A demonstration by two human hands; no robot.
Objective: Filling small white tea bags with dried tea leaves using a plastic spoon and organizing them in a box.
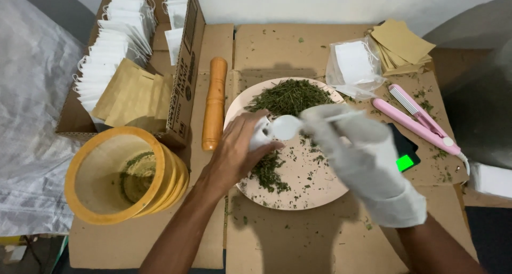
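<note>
Meanwhile the gloved right hand [362, 151] pinches a white spoon [298, 125], its long axis pointing left to the small white bag [260, 137] gripped by the left hand [240, 151], above the herb-strewn plate [320, 191]; a wooden pestle [215, 103] lies left.

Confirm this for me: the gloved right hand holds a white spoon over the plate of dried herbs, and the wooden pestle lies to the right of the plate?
Not quite. In the head view the wooden pestle lies left of the plate, not right. The gloved right hand does hold the white spoon over it.

White spoon [286, 127] over small sachet [260, 136]
</note>
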